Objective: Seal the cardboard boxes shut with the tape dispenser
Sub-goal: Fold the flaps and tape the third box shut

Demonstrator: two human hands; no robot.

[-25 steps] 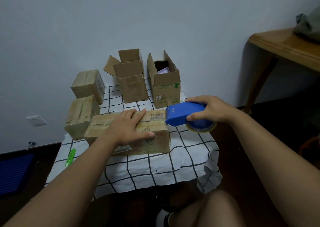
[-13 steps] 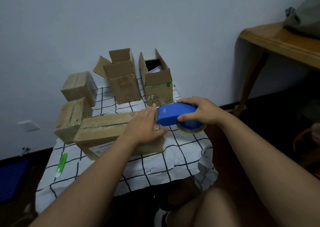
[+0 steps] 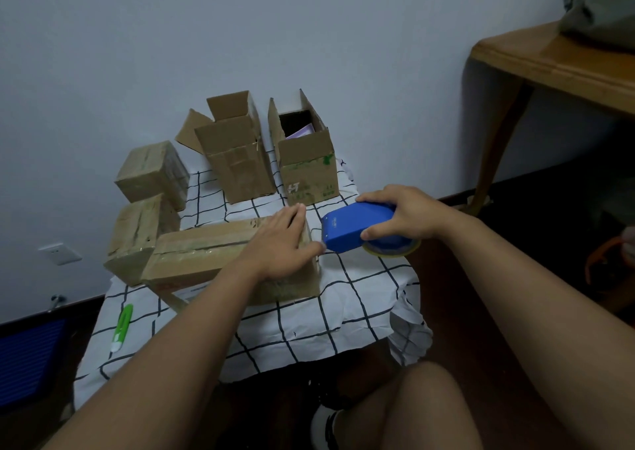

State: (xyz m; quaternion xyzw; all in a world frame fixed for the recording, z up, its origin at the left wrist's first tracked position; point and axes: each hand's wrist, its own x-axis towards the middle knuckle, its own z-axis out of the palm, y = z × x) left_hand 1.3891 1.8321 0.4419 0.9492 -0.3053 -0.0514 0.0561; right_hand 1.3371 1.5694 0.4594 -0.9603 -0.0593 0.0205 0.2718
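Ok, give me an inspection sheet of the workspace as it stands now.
Surface: small table under a checked cloth.
Job's things: long box lying flat; two taped boxes on the left; two open boxes at the back; blue tape dispenser at the long box's right end.
Clutter: green cutter on the cloth.
Grippers: left hand pressing flat on the long box; right hand gripping the dispenser.
Cables: nothing seen.
Surroundings: wall socket, wooden table on the right.

Blue tape dispenser apparently touches the long taped cardboard box's right end.
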